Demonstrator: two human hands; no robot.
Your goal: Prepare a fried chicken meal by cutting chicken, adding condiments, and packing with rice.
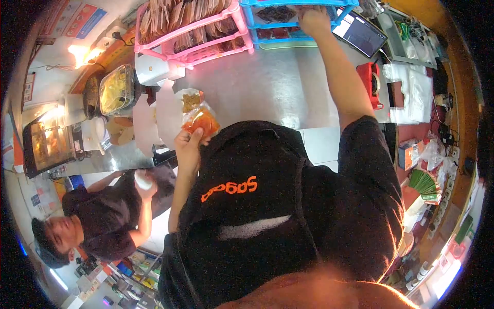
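My left hand (190, 145) holds a small clear plastic packet of orange-red sauce (201, 121) between thumb and fingers, beside an open white paper box (170, 112) on the left. Close behind the packet lies another clear packet with brownish contents (191, 100). My right arm is stretched forward, and my right hand (314, 19) reaches into the upper part of a blue plastic rack (270, 26), which holds dark packets. Its fingers are partly hidden, so I cannot tell whether they grip anything.
A pink rack (208, 58) full of flat packets stands on the steel counter (270, 85). Right of the blue rack are a tablet (361, 33), a red tape dispenser (369, 85) and plastic bags (417, 92). A lidded clear tub (117, 89) sits left. A co-worker (104, 216) stands at lower left.
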